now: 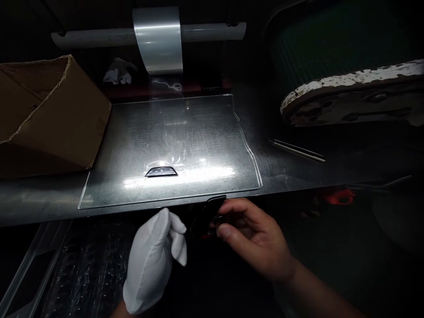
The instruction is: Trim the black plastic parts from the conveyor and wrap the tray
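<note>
My right hand [255, 238] is bare and pinches a glossy black curved piece [207, 215] between thumb and fingers, just off the bench's front edge. The piece's lower part blends into the dark background. To its left is my left hand [150, 258] in a white glove, fingers loosely bent and apart, with nothing visible in them. A small dark trapezoid-shaped piece [161, 171] lies on a clear sheet [212, 145] on the metal bench, at the end of a strip of clear film.
A film roll [159, 42] hangs on a grey pipe [212, 32] at the back. An open cardboard box [62, 119] stands at left. A thin stick [298, 152] lies at right, below a large green object [347, 48]. Clear plastic trays [89, 274] sit lower left. A red-handled tool [341, 196] is beyond the edge.
</note>
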A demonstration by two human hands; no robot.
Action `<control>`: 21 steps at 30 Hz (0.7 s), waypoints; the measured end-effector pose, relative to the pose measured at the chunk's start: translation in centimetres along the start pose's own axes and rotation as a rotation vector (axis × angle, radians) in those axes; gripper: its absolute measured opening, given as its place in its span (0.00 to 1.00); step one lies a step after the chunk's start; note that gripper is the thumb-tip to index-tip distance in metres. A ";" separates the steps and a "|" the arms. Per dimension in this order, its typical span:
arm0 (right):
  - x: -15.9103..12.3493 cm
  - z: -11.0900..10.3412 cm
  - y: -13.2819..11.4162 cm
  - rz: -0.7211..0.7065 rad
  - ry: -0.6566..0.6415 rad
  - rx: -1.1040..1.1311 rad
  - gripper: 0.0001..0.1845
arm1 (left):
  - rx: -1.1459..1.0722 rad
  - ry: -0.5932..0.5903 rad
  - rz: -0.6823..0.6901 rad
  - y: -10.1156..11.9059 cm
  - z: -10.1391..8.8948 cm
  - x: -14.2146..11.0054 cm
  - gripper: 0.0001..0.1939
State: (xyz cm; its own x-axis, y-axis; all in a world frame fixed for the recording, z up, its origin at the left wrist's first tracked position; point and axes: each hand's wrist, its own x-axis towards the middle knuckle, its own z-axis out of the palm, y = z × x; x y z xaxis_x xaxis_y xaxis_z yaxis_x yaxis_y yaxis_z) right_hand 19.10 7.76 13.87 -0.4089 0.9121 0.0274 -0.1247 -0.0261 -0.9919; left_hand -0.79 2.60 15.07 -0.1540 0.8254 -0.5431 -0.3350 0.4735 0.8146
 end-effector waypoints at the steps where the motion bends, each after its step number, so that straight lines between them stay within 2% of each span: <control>1: 0.2 0.0 0.1 0.014 0.018 0.005 0.15 | -0.028 -0.051 -0.051 -0.5 0.1 -0.2 0.28; 4: 0.8 0.1 0.2 0.098 0.025 0.122 0.11 | -0.121 -0.177 -0.097 -1.3 0.7 -0.7 0.27; 9: 1.3 0.5 0.1 0.202 -0.006 0.279 0.10 | -0.137 -0.226 -0.040 -0.6 1.3 -1.0 0.26; 13: 0.9 0.7 0.1 0.232 -0.013 0.285 0.11 | 0.084 -0.131 0.076 0.7 1.2 -0.7 0.22; 17: 0.6 0.9 0.2 0.280 -0.048 0.285 0.11 | 0.349 0.099 0.065 1.9 1.2 0.0 0.13; 19: 0.6 0.9 0.2 0.293 -0.059 0.298 0.10 | 0.350 0.174 0.127 2.2 1.1 0.2 0.10; 21: 0.5 0.8 0.3 0.305 -0.065 0.320 0.10 | 0.256 0.175 0.195 2.2 0.9 0.4 0.13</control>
State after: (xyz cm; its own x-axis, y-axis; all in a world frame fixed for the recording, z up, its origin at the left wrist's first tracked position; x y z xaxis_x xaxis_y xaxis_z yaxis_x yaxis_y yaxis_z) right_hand 18.07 7.91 13.68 -0.5252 0.8157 -0.2426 -0.2585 -0.4245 -0.8678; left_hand -0.76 4.21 16.82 -0.3560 0.8532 -0.3811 -0.0431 0.3924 0.9188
